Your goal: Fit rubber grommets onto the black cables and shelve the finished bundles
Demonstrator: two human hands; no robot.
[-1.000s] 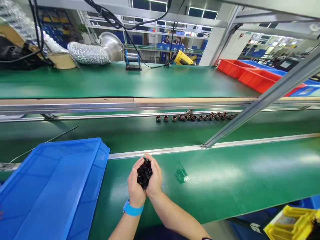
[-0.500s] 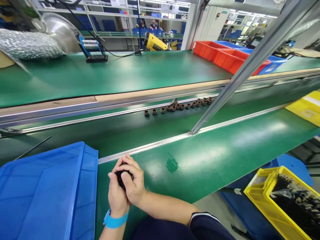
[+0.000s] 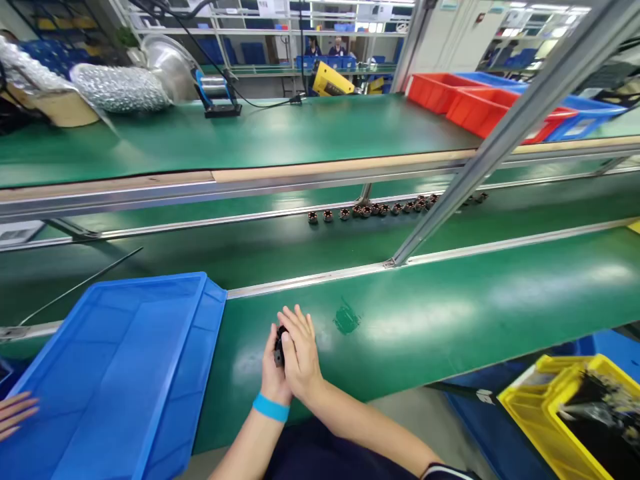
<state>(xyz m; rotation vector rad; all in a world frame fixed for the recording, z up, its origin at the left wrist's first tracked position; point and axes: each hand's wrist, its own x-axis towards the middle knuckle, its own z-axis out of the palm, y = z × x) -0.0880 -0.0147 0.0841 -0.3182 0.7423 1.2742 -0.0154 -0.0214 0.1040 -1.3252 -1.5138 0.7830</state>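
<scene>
A small black part [image 3: 279,347] sits between my two hands, mostly covered; its exact kind cannot be made out. My left hand [image 3: 273,370], with a blue band at the wrist, is curled round it from below and the left. Over its right side lies my right hand [image 3: 303,353], fingers long and close together, the thumb against the part. Both hands are above the green bench [image 3: 400,313], to the right of a blue tray [image 3: 125,353].
Small round copper-and-black parts [image 3: 366,211] line the far strip beyond a metal rail. A slanted metal post [image 3: 450,193] rises on the right. A yellow crate [image 3: 560,420] of parts stands lower right. Another person's hand [image 3: 15,415] is at the tray's left. Red bins [image 3: 480,110] occupy the shelf.
The view has shifted, and my hands appear farther right. My right fingers have straightened from a curled grip over the black part. Another person's hand has come into view at the left.
</scene>
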